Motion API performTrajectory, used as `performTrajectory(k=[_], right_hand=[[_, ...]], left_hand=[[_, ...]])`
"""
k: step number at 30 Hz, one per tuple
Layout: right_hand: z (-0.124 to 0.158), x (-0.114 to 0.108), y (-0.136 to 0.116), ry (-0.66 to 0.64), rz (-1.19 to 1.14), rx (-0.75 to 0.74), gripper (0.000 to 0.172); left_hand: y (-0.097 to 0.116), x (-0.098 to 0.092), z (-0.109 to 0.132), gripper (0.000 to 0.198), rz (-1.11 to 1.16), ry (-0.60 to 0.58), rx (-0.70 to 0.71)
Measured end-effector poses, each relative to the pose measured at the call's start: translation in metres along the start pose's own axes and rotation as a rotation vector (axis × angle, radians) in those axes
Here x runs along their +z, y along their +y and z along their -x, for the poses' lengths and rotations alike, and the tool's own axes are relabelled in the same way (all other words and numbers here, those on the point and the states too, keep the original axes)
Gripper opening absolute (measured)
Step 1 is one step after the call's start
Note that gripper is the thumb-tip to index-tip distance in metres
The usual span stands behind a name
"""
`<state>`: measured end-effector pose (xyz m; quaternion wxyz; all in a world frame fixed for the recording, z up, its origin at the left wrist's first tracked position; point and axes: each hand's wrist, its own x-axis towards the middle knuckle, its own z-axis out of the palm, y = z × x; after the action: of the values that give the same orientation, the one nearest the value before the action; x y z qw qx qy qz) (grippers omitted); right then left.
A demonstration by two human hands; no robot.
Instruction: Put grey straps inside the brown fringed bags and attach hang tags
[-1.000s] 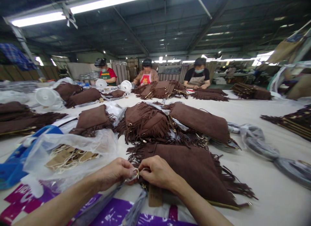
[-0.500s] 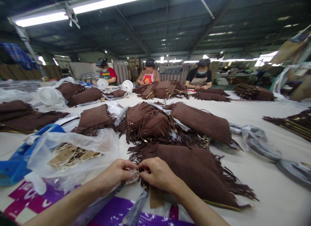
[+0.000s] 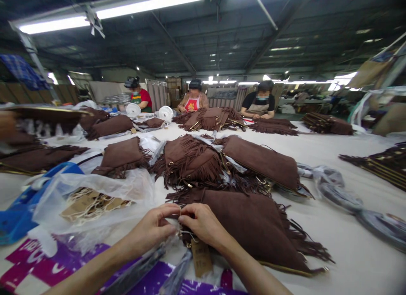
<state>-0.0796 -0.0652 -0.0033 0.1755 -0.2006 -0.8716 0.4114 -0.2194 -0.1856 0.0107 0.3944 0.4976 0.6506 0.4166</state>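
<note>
At lower left, a clear plastic bag (image 3: 136, 185) is holding cardboard tags (image 3: 83, 207). At lower centre, the left hand (image 3: 154, 227) is curling half-open, thumb and forefinger parted; whether it is gripping anything, I cannot tell. The right hand (image 3: 203, 223) is pinching a thin string (image 3: 180, 212) above a brown tag (image 3: 202, 260). Just rightward, a brown fringed bag (image 3: 250, 223) is lying flat.

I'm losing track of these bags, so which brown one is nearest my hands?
The foremost brown bag, at your right hand, with a tan tag by its left end; the other brown bags lie farther across the table.
</note>
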Motion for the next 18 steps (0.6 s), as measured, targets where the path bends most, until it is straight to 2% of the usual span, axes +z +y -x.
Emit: performTrajectory(k=[6, 8, 11, 13, 16, 18], right_hand=[[-0.003, 0.005, 0.001, 0.011, 0.046, 0.084, 0.016], [-0.003, 0.004, 0.001, 0.038, 0.02, 0.066, 0.015], [-0.002, 0.003, 0.003, 0.085, -0.061, 0.014, 0.015], [-0.002, 0.004, 0.004, 0.103, -0.111, -0.011, 0.015], [-0.001, 0.005, 0.005, 0.112, -0.136, -0.017, 0.015], [0.0, 0.002, 0.003, 0.119, -0.114, -0.007, 0.015]], left_hand=[[0.0, -0.003, 0.0, 0.04, -0.066, 0.017, 0.108], [-0.002, -0.003, -0.001, 0.04, -0.004, 0.045, 0.05], [-0.008, -0.002, -0.005, 0.04, 0.095, 0.126, -0.131], [-0.012, 0.001, -0.009, 0.036, 0.095, 0.121, -0.208], [-0.016, 0.008, -0.016, 0.024, 0.074, 0.059, -0.208], [-0.017, 0.013, -0.019, 0.024, 0.07, 0.068, -0.185]])
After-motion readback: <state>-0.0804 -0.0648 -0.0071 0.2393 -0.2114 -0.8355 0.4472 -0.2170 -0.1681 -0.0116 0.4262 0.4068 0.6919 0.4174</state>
